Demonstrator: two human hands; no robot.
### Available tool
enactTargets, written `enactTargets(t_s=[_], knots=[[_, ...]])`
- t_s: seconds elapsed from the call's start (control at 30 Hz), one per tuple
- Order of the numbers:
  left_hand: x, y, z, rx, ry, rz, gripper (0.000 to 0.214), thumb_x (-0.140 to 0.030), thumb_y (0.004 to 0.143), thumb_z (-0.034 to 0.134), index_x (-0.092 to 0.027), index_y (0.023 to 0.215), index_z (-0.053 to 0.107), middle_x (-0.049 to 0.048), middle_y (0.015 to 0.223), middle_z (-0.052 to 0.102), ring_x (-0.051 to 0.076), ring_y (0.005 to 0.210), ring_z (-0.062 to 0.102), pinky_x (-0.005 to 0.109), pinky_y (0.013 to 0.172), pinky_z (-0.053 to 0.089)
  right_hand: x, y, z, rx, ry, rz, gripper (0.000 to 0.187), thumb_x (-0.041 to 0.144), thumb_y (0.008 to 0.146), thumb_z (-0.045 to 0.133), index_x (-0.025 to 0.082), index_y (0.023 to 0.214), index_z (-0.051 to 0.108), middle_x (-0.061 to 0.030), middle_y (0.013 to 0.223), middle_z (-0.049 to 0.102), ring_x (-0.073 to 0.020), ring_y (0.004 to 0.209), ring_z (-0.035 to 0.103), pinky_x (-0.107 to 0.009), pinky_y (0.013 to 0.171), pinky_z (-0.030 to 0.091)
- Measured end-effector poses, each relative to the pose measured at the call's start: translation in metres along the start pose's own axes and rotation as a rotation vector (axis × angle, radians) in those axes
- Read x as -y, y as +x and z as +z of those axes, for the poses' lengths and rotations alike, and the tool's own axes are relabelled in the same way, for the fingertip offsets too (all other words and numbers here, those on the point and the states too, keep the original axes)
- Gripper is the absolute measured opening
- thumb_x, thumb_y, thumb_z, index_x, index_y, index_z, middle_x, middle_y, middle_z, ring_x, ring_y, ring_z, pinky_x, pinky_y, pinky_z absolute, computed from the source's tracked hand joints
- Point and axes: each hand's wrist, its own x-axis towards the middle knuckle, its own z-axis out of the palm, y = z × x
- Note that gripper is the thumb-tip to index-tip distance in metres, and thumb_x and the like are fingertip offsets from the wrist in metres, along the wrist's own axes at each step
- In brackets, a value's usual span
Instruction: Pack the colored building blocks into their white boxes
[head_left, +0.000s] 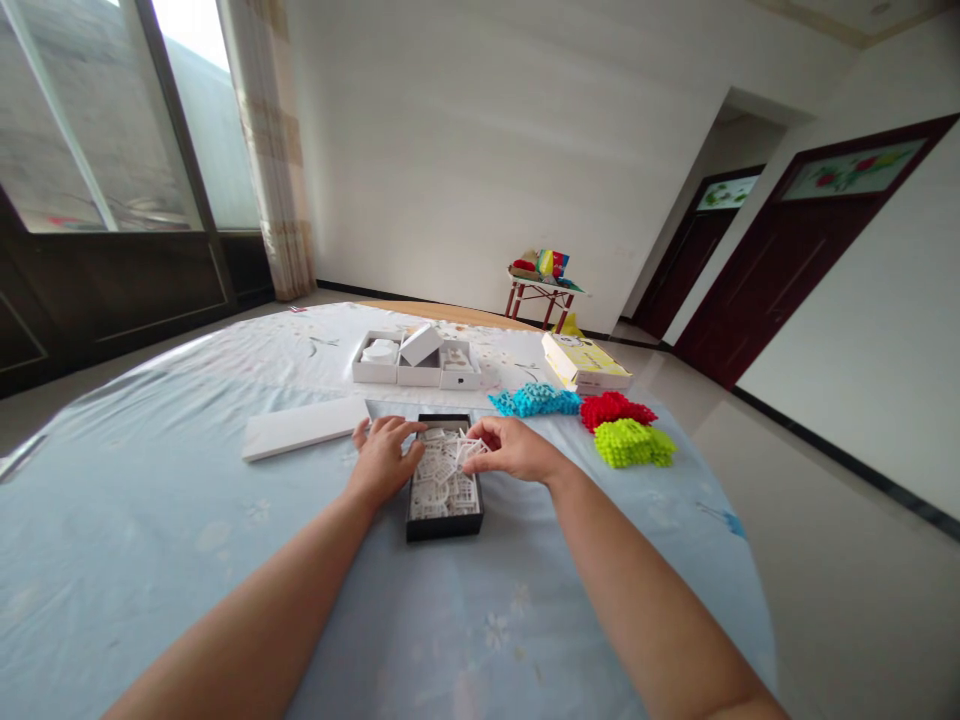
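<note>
A shallow black box (444,526) full of small white plastic pieces (435,490) sits on the cloth in front of me. At its upper left corner, my left hand (386,455) holds the rim, with thumb and forefinger over the edge. My right hand (514,448) is over the box's right side, thumb and fingers pinched on a white plastic piece (469,452) with thin bars. This piece is tilted above the others, and its exact shape is partly hidden by my fingers. Left of the box lies a flat white lid (304,428), close to my left hand.
Behind the box stand white open boxes (418,374) with white items inside. On the right are blue (536,399), red (616,408) and lime green (634,443) piles of small pieces, and a yellow-and-white box (586,360). A small table (544,288) stands by the wall.
</note>
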Motion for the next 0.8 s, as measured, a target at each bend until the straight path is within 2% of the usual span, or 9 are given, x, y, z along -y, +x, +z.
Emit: enactTargets(t_s=[0.1, 0.2, 0.33, 0.4, 0.5, 0.67, 0.73, 0.8], knots=[[-0.001, 0.000, -0.001, -0.005, -0.006, -0.002, 0.032, -0.029, 0.078, 0.042, -0.026, 0.099, 0.065, 0.0046, 0.103, 0.064, 0.023, 0.110, 0.048, 0.049, 0.103, 0.013, 0.002, 0.011, 0.009, -0.039, -0.125, -0.006, 0.037, 0.038, 0.060, 0.074, 0.017, 0.088, 0.062, 0.0016, 0.073, 0.057, -0.0112, 0.067, 0.052, -0.024, 0.063, 0.041], [-0.002, -0.001, -0.001, -0.008, -0.015, -0.004, 0.031, -0.029, 0.078, 0.042, -0.026, 0.099, 0.065, 0.0042, 0.101, 0.064, 0.023, 0.110, 0.047, 0.049, 0.103, 0.013, 0.002, 0.017, 0.014, -0.130, -0.275, -0.044, 0.023, 0.035, 0.071, 0.066, 0.017, 0.085, 0.064, -0.0012, 0.078, 0.062, -0.0127, 0.072, 0.055, -0.025, 0.067, 0.042], [-0.002, 0.000, -0.001, -0.008, -0.021, -0.010, 0.031, -0.029, 0.077, 0.043, -0.027, 0.098, 0.065, 0.0032, 0.100, 0.064, 0.023, 0.110, 0.047, 0.049, 0.103, 0.013, 0.002, 0.025, 0.022, -0.054, -0.440, -0.106, 0.015, 0.029, 0.076, 0.058, 0.019, 0.084, 0.066, -0.0020, 0.081, 0.066, -0.0141, 0.076, 0.058, -0.026, 0.071, 0.042], [-0.002, 0.000, 0.000, -0.013, -0.026, -0.012, 0.030, -0.029, 0.077, 0.043, -0.027, 0.098, 0.065, 0.0031, 0.100, 0.064, 0.023, 0.110, 0.047, 0.049, 0.103, 0.013, 0.001, 0.030, 0.025, -0.011, -0.558, -0.085, 0.016, 0.028, 0.076, 0.058, 0.020, 0.087, 0.068, -0.0032, 0.087, 0.067, -0.0172, 0.085, 0.059, -0.029, 0.078, 0.041], [-0.002, 0.000, 0.000, -0.021, -0.035, -0.011, 0.030, -0.029, 0.077, 0.043, -0.027, 0.097, 0.065, 0.0031, 0.099, 0.064, 0.023, 0.109, 0.047, 0.050, 0.103, 0.013, -0.002, 0.038, 0.027, -0.047, -0.706, -0.018, 0.023, 0.030, 0.077, 0.057, 0.023, 0.097, 0.067, -0.0055, 0.102, 0.066, -0.0232, 0.103, 0.054, -0.037, 0.088, 0.035], [-0.003, 0.000, -0.001, -0.045, -0.034, -0.019, 0.027, -0.028, 0.076, 0.044, -0.027, 0.093, 0.065, 0.0031, 0.110, 0.062, 0.024, 0.111, 0.047, 0.050, 0.103, 0.013, 0.002, 0.032, 0.027, -0.156, -0.732, -0.059, 0.024, 0.029, 0.081, 0.054, 0.023, 0.101, 0.065, -0.0057, 0.106, 0.065, -0.0218, 0.106, 0.050, -0.038, 0.091, 0.032], [-0.003, 0.000, -0.001, -0.051, -0.035, -0.020, 0.024, -0.027, 0.075, 0.045, -0.027, 0.090, 0.065, 0.0029, 0.116, 0.060, 0.024, 0.115, 0.044, 0.051, 0.102, 0.013, 0.006, 0.024, 0.029, -0.112, -0.705, -0.107, 0.023, 0.032, 0.080, 0.057, 0.023, 0.099, 0.065, -0.0047, 0.104, 0.065, -0.0217, 0.105, 0.050, -0.038, 0.091, 0.031], [-0.003, 0.000, 0.000, -0.048, -0.036, -0.006, 0.022, -0.025, 0.075, 0.045, -0.026, 0.086, 0.063, 0.0025, 0.119, 0.059, 0.025, 0.117, 0.042, 0.052, 0.102, 0.012, 0.008, 0.016, 0.032, 0.003, -0.682, -0.155, 0.025, 0.038, 0.077, 0.061, 0.025, 0.098, 0.066, -0.0040, 0.103, 0.065, -0.0228, 0.106, 0.050, -0.040, 0.092, 0.031]])
